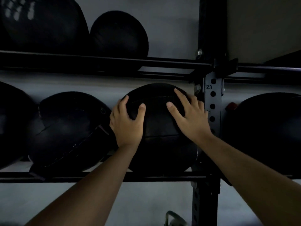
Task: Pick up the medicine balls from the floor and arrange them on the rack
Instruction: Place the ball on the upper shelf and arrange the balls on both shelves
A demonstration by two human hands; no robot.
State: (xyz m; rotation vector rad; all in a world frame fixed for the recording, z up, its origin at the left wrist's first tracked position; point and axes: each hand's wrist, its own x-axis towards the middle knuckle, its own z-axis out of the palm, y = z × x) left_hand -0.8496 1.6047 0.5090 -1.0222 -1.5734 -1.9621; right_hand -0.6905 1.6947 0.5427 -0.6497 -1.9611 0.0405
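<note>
Here, in the head view, both hands are lying flat on a black medicine ball [159, 128] that is sitting on the lower rails of the rack [212, 103], just left of the drilled upright post. The left hand [127, 123] is cupping the ball's left side, fingers spread and curling over its curve, thumb resting on the front. The right hand [189, 115] is pressing the upper right side with fingers splayed wide, the tips reaching toward the top seam. Neither hand is pinching anything; they are holding the ball between the palms.

The ball is already resting on the shelf, touching a worn, cracked ball [68, 128] on its left. Another ball [263, 132] is sitting right of the post, and two more [118, 35] are lying on the upper tier. So this placement is looking nearly finished, needing only a settle and a release. The floor is barely showing in this dim frame, so how many balls are waiting down there cannot be told.
</note>
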